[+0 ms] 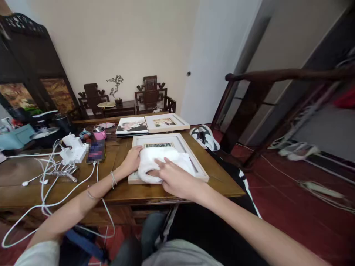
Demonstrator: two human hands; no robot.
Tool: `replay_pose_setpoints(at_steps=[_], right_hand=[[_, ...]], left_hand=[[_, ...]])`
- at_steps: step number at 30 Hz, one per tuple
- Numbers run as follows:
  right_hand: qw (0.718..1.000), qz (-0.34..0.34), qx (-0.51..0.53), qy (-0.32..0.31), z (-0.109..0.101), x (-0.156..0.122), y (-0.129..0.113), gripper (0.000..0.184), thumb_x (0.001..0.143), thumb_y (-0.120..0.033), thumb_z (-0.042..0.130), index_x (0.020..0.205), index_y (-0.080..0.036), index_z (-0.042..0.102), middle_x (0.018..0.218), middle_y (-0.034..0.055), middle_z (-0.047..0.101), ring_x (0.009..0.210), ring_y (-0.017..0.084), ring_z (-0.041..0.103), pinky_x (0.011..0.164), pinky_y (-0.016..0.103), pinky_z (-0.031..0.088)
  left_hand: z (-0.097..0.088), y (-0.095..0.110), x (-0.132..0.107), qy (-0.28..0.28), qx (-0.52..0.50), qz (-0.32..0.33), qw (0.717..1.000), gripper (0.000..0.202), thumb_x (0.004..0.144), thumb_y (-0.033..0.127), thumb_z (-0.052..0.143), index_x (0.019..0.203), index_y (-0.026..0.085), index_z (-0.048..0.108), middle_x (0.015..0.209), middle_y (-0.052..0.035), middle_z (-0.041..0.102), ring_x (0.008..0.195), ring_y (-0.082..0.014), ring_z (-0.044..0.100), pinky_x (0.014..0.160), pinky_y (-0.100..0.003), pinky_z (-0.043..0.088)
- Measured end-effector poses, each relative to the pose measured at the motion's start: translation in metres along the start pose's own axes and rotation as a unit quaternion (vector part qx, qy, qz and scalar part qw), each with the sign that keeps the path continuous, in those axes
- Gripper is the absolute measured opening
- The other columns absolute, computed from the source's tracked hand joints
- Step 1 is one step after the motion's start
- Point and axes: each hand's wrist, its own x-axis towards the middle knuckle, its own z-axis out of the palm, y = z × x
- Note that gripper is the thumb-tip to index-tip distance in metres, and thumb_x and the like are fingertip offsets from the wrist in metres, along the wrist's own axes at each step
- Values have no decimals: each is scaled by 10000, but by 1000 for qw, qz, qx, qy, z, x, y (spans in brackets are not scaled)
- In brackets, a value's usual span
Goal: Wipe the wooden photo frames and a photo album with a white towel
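A light wooden picture frame [194, 162] lies flat on the brown wooden table [122, 192]. A white fluffy cloth [161, 159] rests on its glass. My right hand [174, 179] presses down on the cloth's near edge with fingers stretched out flat. My left hand [131, 160] lies on the frame's left edge, its fingers touching the cloth and the frame's rim. I cannot see anything gripped inside either hand.
Two more framed pictures [152, 124] lie further back on the table. At the left are a white power strip [73, 151], tangled white cables [50, 177], a phone [95, 151] and a pink cup [99, 133]. Dark carved chairs [151, 94] stand by the wall. A wooden railing [277, 75] is at right.
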Motion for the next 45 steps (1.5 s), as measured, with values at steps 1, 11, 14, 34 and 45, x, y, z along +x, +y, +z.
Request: replay_pose_setpoints(at_steps=[1,11,14,34,45], right_hand=[[1000,13,-1,0,-2,-8,3,602,697,15,402,1239,-141,611,1110,189,662,1255,295,467,1026,479,350],[979,176,-96,-36,-22,-74,43,590,664,23,401,1120,-204,699,1234,127,627,1247,274,494,1054,453,353],[984,149,-90,-44,-21,-55,27,588,658,19,410,1130,-188,694,1136,137,670,1209,282,522,1024,435,376],[974,219,-60,-17,-32,-31,113,633,699,17,396,1254,-194,614,1165,114,662,1055,263,605,884,360,458],[987,16,-161,-6,13,123,90,562,790,41,432,1290,-185,555,1376,169,504,1363,230,331,1064,486,258]], left_hand=[[0,0,0,3,3,-3,1000,416,790,-14,425,1177,24,574,1269,-190,586,1213,-235,536,1077,-361,398],[4,-2,-4,4,9,-5,1000,468,779,-29,394,1193,94,575,1313,-155,557,1266,-234,488,1106,-391,359],[5,-3,-5,12,10,-13,1000,472,781,-32,385,1206,71,562,1321,-168,547,1276,-233,475,1112,-388,348],[6,-4,-5,-19,2,0,1000,411,851,68,351,1219,70,535,1346,-188,505,1303,-257,429,1094,-433,371],[6,-8,-4,-17,-10,61,998,421,858,111,355,1245,80,519,1340,-167,511,1309,-258,397,1127,-444,329]])
